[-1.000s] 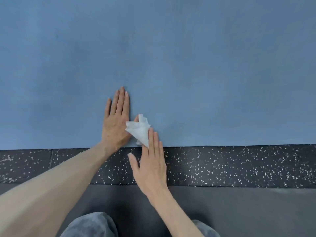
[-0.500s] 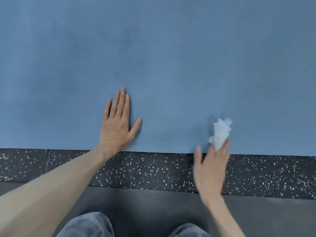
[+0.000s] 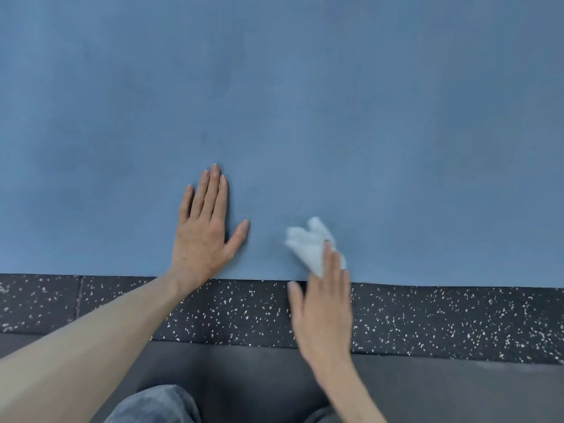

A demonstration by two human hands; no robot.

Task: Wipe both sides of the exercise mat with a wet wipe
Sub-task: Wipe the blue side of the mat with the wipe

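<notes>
A blue exercise mat fills the upper two thirds of the head view, its near edge running across at the level of my wrists. My left hand lies flat on the mat near that edge, fingers straight and thumb spread. A crumpled white wet wipe lies on the mat just right of it. My right hand presses the wipe down with straight fingertips, the palm over the speckled floor. The hand and wipe are blurred by motion.
A strip of black rubber floor with white speckles runs along the mat's near edge. Below it lies a dark grey mat. My knees in grey trousers show at the bottom edge.
My right hand swept the wipe from beside my left hand out to the right along the mat's near edge, then back leftward. My left hand stayed flat in place.
</notes>
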